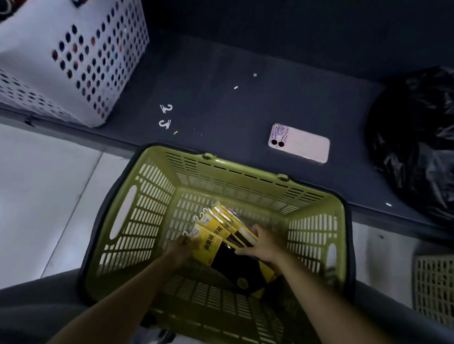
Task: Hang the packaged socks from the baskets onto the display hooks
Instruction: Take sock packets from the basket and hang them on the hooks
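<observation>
Sock packs [212, 239] fanned on floor of the green basket [151, 194]. My left hand [181, 248] pinches the front pack's corner; right hand [262, 248] curls over the stack. Probably light, stiff card, slippery film: I'd take them just below the hanger hooks [202, 215].

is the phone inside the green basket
No, the phone lies on the dark shelf beyond the green basket.

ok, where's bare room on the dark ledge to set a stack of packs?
Biggest bare patch: ledge between white basket and phone, behind the loose hooks. Narrower strip between phone and black bag. Crowded: inside the green basket, where left hand and right hand are on the sock packs.
</observation>
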Motion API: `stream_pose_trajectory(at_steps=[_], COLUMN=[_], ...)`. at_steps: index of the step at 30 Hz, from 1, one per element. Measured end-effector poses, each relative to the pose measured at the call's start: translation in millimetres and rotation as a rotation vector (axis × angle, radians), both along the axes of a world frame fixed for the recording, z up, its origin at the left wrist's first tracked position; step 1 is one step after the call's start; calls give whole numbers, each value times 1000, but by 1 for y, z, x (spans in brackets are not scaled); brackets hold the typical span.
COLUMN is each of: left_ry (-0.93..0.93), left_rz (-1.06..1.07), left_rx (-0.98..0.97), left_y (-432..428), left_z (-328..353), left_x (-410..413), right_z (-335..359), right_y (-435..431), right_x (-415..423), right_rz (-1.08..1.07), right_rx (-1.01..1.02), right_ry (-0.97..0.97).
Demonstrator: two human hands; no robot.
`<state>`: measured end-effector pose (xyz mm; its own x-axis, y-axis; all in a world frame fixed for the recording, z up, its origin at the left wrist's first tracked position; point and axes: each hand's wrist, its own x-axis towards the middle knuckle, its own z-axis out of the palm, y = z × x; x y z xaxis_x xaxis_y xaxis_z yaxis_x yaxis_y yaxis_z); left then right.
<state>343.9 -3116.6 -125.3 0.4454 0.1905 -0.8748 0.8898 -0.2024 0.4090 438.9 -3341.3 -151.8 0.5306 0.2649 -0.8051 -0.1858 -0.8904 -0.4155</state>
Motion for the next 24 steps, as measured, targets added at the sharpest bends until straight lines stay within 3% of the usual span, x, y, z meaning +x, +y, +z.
stream_pose_trajectory(at_steps=[3, 7, 15, 18, 21, 24], left_ry=[-2, -73, -206, -262, -431, -640], left_rz=[40, 149, 742, 848, 730, 657], left_rx=[-10, 41, 62, -133, -403, -484], left_y=[-2, -3, -26, -31, -33, -26], left_z=[-1, 3, 64, 101, 151, 207], left_x=[0, -2, 13, 13, 11, 21], right_z=[-2, 15, 116, 155, 195, 238], right_y=[10, 16, 20, 19, 21, 30], right_x=[-11, -18, -9, -12, -13, -11], right_rz=[3, -30, -154, -244, -368, -420], right_rx=[86, 163, 378, 485, 636, 794], right_ry=[99, 70, -2, -42, -76, -100])
